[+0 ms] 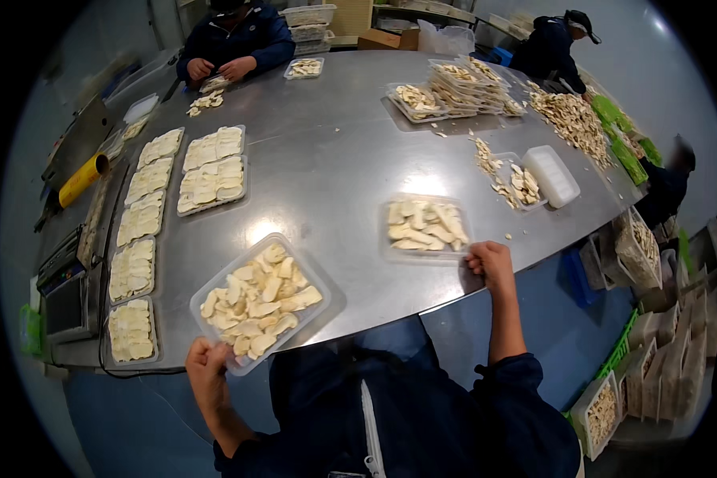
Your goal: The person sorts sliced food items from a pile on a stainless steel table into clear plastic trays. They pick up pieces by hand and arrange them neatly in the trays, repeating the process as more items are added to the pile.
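Observation:
My left hand (pixel 208 365) grips the near corner of a clear plastic tray (pixel 318 281) at the table's front edge. Loose pale dried slices (pixel 263 299), perhaps mushroom, lie jumbled in it. Thumb and fingers of my right hand (pixel 491 264) pinch the near right corner of a second clear tray (pixel 427 256). Larger slices (pixel 424 224) lie in that one in rough rows. To the left stand several trays of neatly layered slices (pixel 140 218), in one column, with two more trays (pixel 212 185) beside it.
Stacked filled trays (pixel 463 89) and a heap of slices (pixel 567 122) occupy the far right of the metal table (pixel 328 161). Empty nested trays (pixel 551 176) sit nearer. At left are a yellow tube (pixel 83 179) and a scale-like device (pixel 69 305). Other people (pixel 236 39) work around the table.

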Tool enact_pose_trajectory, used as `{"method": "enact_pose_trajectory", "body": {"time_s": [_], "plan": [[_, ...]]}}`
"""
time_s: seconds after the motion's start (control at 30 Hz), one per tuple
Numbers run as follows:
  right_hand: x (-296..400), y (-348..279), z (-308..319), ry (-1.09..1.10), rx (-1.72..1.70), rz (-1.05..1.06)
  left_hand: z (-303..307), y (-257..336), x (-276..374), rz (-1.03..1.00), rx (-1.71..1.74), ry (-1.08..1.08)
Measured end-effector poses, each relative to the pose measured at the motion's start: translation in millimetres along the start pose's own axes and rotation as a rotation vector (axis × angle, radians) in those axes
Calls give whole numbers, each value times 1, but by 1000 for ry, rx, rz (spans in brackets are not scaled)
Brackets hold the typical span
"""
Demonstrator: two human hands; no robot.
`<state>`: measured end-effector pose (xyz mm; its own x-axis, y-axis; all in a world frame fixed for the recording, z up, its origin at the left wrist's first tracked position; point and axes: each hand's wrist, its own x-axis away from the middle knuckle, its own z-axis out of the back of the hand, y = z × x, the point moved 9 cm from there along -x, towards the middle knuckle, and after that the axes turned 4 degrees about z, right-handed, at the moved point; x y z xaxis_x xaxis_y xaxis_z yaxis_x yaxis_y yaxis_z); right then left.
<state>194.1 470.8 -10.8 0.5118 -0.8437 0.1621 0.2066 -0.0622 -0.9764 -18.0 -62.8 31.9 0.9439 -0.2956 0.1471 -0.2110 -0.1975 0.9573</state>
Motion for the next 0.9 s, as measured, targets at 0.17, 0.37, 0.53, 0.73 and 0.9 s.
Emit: {"method": "enact_pose_trajectory", "body": {"time_s": [0.17,0.37,0.53,0.73,0.9], "plan": [[-30,21,108,229,11,-15,-72,-17,-17,115,13,-128],[2,-52,116,655,843,367,-132,-34,-54,212,-73,-251],[-13,-72,-71,-240,283,322,-156,-28,-107,129,-215,-301],[-37,-93,-203,-509,317,523,-149,-30,-163,-148,-345,-300],[-26,-96,-215,-373,291,649,-138,-29,-154,-290,-499,-146]]}}
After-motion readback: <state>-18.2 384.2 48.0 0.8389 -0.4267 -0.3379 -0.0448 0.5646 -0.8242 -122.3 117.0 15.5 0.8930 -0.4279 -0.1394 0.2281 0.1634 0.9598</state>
